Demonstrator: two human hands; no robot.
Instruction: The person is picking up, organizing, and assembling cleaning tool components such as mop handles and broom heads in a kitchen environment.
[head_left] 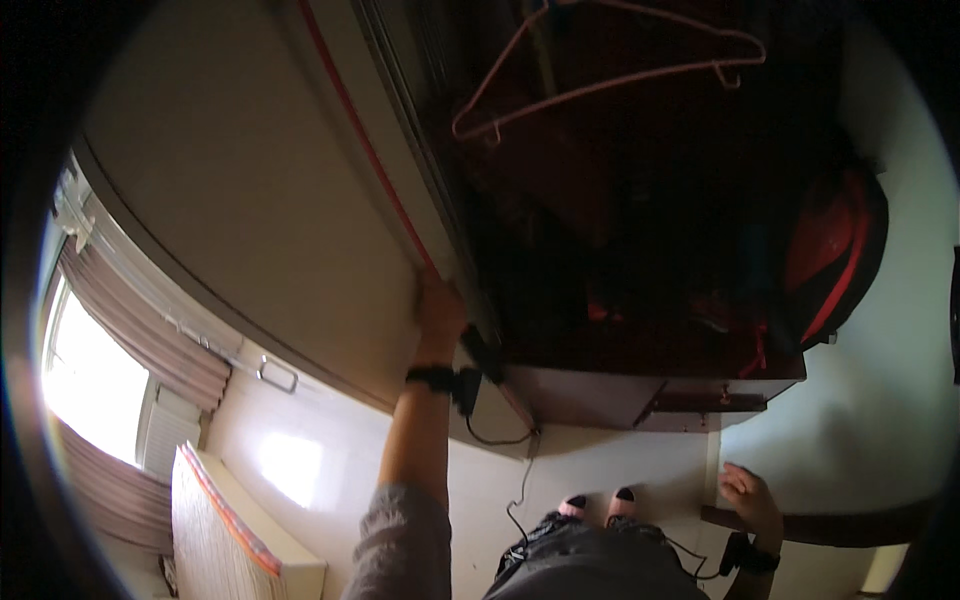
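Note:
My left hand (438, 305) is raised to the long red strip (365, 145) that runs down a broad, pale wardrobe door (250, 190). It appears closed around the strip, though shadow blurs the fingers. To the right of that door, the dark wardrobe interior stands exposed. A pink clothes hanger (610, 80) hangs at the top of it. Low on the right side, near the wall, my right hand (745, 492) holds nothing; its fingers are loosely bent and apart.
A red and black bag (832, 255) sits at the wardrobe's right end, above small drawers (705, 402). At lower left is a mattress-like slab (235, 520), with a curtained window (95, 370) beyond. Cables (515, 500) hang from my wrist straps near my feet (597, 505).

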